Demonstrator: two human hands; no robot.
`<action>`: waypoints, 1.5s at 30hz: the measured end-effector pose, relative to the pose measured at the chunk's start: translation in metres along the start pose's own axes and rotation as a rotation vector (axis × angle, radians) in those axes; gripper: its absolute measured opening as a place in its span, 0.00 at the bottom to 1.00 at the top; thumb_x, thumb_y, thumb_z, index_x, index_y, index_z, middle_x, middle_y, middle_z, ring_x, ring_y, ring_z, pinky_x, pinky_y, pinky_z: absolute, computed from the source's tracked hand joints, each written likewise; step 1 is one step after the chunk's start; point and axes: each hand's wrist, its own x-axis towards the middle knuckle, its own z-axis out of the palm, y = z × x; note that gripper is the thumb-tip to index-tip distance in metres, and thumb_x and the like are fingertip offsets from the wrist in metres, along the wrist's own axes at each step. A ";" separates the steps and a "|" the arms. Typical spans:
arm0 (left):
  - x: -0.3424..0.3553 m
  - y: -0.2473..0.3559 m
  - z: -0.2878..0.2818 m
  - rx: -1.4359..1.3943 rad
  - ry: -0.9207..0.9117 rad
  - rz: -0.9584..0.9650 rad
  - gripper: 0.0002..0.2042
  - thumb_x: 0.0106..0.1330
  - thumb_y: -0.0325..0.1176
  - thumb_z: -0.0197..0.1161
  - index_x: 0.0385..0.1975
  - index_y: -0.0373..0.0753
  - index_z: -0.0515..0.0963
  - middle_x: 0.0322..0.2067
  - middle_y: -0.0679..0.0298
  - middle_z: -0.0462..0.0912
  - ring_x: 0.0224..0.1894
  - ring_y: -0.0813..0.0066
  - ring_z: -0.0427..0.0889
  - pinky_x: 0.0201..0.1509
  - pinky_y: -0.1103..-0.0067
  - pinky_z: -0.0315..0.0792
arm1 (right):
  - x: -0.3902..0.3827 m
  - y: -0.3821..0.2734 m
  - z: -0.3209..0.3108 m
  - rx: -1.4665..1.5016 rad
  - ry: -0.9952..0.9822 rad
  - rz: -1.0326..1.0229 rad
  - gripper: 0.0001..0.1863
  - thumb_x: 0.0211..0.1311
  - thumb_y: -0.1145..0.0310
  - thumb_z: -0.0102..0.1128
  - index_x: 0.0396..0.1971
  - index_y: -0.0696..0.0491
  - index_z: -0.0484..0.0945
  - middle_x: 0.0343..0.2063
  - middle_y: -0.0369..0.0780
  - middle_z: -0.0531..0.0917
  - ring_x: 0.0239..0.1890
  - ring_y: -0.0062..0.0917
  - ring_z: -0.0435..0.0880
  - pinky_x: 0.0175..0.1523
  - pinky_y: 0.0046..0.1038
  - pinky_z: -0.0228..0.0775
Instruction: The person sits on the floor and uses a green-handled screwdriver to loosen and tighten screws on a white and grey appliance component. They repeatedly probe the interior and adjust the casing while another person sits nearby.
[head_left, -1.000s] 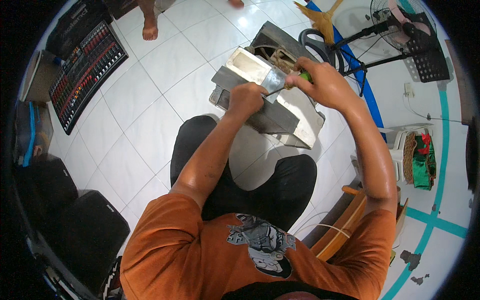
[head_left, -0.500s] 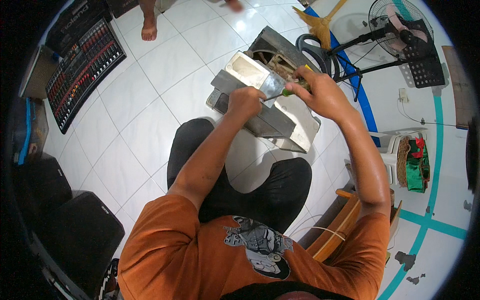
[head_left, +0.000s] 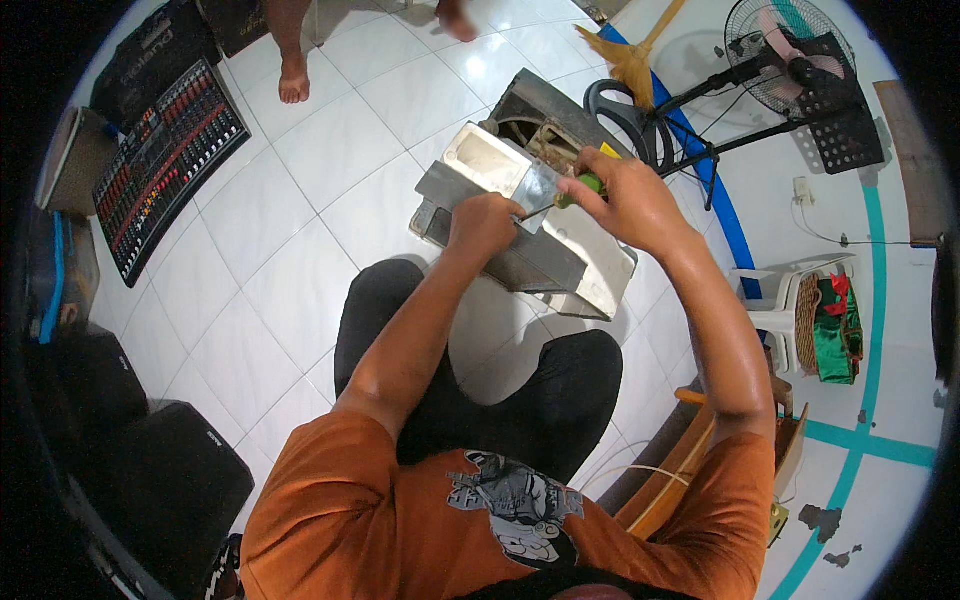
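A grey and white plastic machine housing [head_left: 545, 262] sits on the floor in front of my knees, with a shiny metal plate [head_left: 538, 188] across its middle. My right hand [head_left: 625, 200] is closed around the green handle of a screwdriver [head_left: 591, 186]. Its thin shaft slants down to the left, over the plate, toward my left fingertips. My left hand [head_left: 484, 228] is closed in a pinch at the plate's near edge, close to the screwdriver's tip. What those fingers hold, if anything, is hidden. Dusty inner parts show in the housing's open far side.
An audio mixer [head_left: 170, 170] stands at the left, with black speakers [head_left: 180, 490] nearer me. At the right are a fan [head_left: 790, 60], a straw broom [head_left: 632, 62], a white chair [head_left: 785, 310] and a wooden piece [head_left: 665, 490]. Another person's bare foot [head_left: 294, 80] is at the far side.
My right fingers have shifted on the screwdriver, and more of its green handle shows. My left hand stays at the plate's edge. The whole view has moved slightly.
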 end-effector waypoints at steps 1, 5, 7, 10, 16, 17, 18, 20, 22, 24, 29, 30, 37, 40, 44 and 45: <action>0.000 0.001 0.000 -0.001 -0.015 -0.019 0.14 0.62 0.30 0.70 0.42 0.60 0.94 0.40 0.55 0.91 0.42 0.52 0.91 0.52 0.62 0.84 | 0.000 0.002 0.000 0.052 0.054 -0.094 0.23 0.72 0.56 0.67 0.57 0.56 0.80 0.53 0.55 0.84 0.54 0.54 0.85 0.58 0.48 0.79; 0.000 0.005 -0.004 0.007 -0.049 -0.037 0.14 0.64 0.31 0.68 0.43 0.60 0.94 0.42 0.55 0.91 0.45 0.52 0.91 0.55 0.61 0.83 | -0.002 0.006 0.001 0.064 0.179 -0.279 0.25 0.72 0.52 0.67 0.58 0.54 0.80 0.49 0.56 0.86 0.52 0.55 0.86 0.57 0.48 0.79; 0.000 0.006 -0.007 -0.009 -0.047 -0.043 0.14 0.64 0.31 0.68 0.44 0.59 0.93 0.42 0.55 0.91 0.46 0.52 0.90 0.55 0.61 0.83 | -0.004 0.006 0.002 0.026 0.184 -0.202 0.24 0.71 0.53 0.68 0.56 0.55 0.80 0.45 0.55 0.87 0.48 0.54 0.87 0.54 0.46 0.79; 0.000 0.007 -0.006 -0.037 0.003 -0.025 0.12 0.65 0.33 0.68 0.43 0.58 0.93 0.43 0.55 0.91 0.47 0.51 0.90 0.54 0.60 0.83 | -0.005 0.004 0.003 0.171 0.291 -0.360 0.22 0.70 0.54 0.71 0.50 0.57 0.82 0.40 0.54 0.89 0.44 0.51 0.89 0.49 0.45 0.80; 0.000 -0.001 -0.005 -0.103 0.071 0.025 0.13 0.67 0.34 0.67 0.48 0.54 0.91 0.40 0.58 0.90 0.43 0.56 0.90 0.49 0.63 0.82 | -0.006 0.003 0.001 0.086 0.212 -0.205 0.19 0.72 0.57 0.69 0.49 0.58 0.82 0.42 0.54 0.87 0.45 0.49 0.87 0.51 0.44 0.78; 0.002 -0.005 -0.008 -0.130 0.051 0.005 0.13 0.67 0.34 0.66 0.50 0.52 0.91 0.39 0.59 0.89 0.41 0.58 0.90 0.47 0.64 0.82 | -0.006 0.004 -0.001 0.131 0.229 -0.254 0.18 0.72 0.57 0.69 0.48 0.58 0.82 0.43 0.54 0.87 0.45 0.49 0.87 0.51 0.43 0.78; 0.009 -0.015 -0.017 -0.339 0.067 0.001 0.13 0.69 0.34 0.65 0.51 0.50 0.89 0.36 0.61 0.87 0.37 0.62 0.86 0.43 0.67 0.80 | -0.006 0.004 -0.001 0.123 0.219 -0.306 0.18 0.72 0.57 0.69 0.48 0.57 0.82 0.43 0.54 0.87 0.45 0.49 0.87 0.50 0.43 0.78; 0.025 -0.030 -0.033 -1.128 0.044 -0.392 0.14 0.73 0.32 0.60 0.53 0.35 0.83 0.30 0.64 0.79 0.28 0.71 0.75 0.34 0.73 0.72 | -0.003 0.005 -0.003 0.093 0.198 -0.352 0.18 0.72 0.57 0.70 0.48 0.57 0.81 0.45 0.55 0.86 0.47 0.50 0.87 0.50 0.43 0.77; 0.027 -0.054 -0.054 -1.713 0.163 -0.387 0.12 0.74 0.29 0.57 0.51 0.32 0.81 0.33 0.65 0.78 0.32 0.73 0.76 0.35 0.79 0.70 | -0.001 0.005 -0.002 0.028 0.046 -0.066 0.23 0.73 0.51 0.66 0.55 0.55 0.80 0.52 0.54 0.85 0.53 0.52 0.85 0.56 0.47 0.77; 0.026 -0.067 -0.067 -1.726 0.345 -0.384 0.14 0.73 0.24 0.52 0.54 0.24 0.76 0.37 0.59 0.78 0.34 0.71 0.77 0.36 0.76 0.72 | 0.001 0.005 0.002 0.057 0.127 -0.106 0.23 0.73 0.50 0.66 0.54 0.55 0.81 0.46 0.52 0.85 0.48 0.51 0.85 0.53 0.47 0.77; 0.019 -0.071 -0.077 -1.631 0.497 -0.393 0.15 0.74 0.18 0.50 0.57 0.23 0.74 0.45 0.53 0.79 0.36 0.71 0.78 0.39 0.75 0.77 | -0.002 0.007 0.016 0.046 0.333 -0.199 0.20 0.72 0.50 0.69 0.42 0.54 0.84 0.22 0.48 0.83 0.28 0.45 0.84 0.40 0.43 0.77; 0.018 -0.067 -0.076 -1.608 0.472 -0.388 0.15 0.74 0.18 0.51 0.58 0.23 0.74 0.46 0.52 0.80 0.36 0.71 0.78 0.39 0.75 0.77 | -0.001 0.007 0.019 -0.019 0.205 -0.041 0.21 0.71 0.50 0.69 0.43 0.55 0.84 0.29 0.50 0.85 0.36 0.44 0.87 0.42 0.43 0.77; 0.014 -0.049 -0.075 -1.553 0.273 -0.378 0.11 0.82 0.32 0.59 0.50 0.28 0.78 0.31 0.63 0.81 0.24 0.81 0.71 0.26 0.82 0.64 | 0.001 0.006 0.016 0.060 0.289 -0.162 0.21 0.72 0.52 0.68 0.51 0.55 0.81 0.35 0.51 0.87 0.40 0.48 0.88 0.46 0.42 0.78; 0.012 -0.044 -0.073 -1.528 0.260 -0.331 0.11 0.81 0.33 0.61 0.47 0.30 0.80 0.28 0.68 0.76 0.24 0.84 0.67 0.25 0.83 0.61 | -0.002 0.004 0.009 0.129 0.232 -0.153 0.20 0.73 0.54 0.67 0.53 0.54 0.80 0.37 0.51 0.87 0.41 0.49 0.88 0.48 0.42 0.78; 0.014 -0.039 -0.071 -1.525 0.301 -0.372 0.10 0.81 0.32 0.60 0.47 0.29 0.80 0.29 0.67 0.77 0.24 0.83 0.68 0.26 0.83 0.63 | -0.005 0.002 0.005 0.138 0.132 -0.036 0.20 0.73 0.56 0.69 0.53 0.54 0.80 0.42 0.51 0.87 0.46 0.47 0.87 0.51 0.42 0.78; 0.014 -0.038 -0.071 -1.516 0.312 -0.375 0.10 0.81 0.32 0.60 0.47 0.30 0.80 0.29 0.67 0.77 0.24 0.83 0.68 0.27 0.83 0.63 | -0.005 0.002 0.006 0.083 0.107 0.042 0.20 0.72 0.57 0.70 0.53 0.55 0.80 0.43 0.51 0.86 0.47 0.46 0.86 0.52 0.42 0.78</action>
